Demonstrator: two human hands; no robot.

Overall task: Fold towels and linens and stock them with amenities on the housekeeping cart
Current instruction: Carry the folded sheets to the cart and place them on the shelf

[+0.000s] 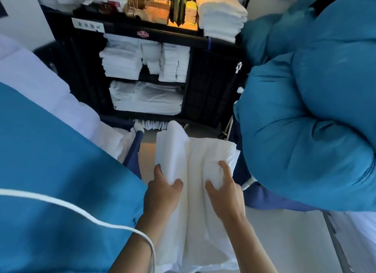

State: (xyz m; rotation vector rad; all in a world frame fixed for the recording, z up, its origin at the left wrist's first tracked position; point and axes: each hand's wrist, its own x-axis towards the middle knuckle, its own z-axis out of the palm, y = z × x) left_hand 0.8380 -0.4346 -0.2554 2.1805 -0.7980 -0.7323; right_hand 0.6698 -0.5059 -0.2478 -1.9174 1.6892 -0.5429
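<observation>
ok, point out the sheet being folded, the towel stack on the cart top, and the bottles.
sheet (195, 154): head view, middle of the white cloth between the hands.
towel stack (221, 16): head view, front face of the pile.
bottles (180, 6): head view, dark glass bodies.

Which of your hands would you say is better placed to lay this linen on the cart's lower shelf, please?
Probably the left hand: it grips the white linen more directly below the lower shelf; the right hand sits nearer the blue bag.
</observation>
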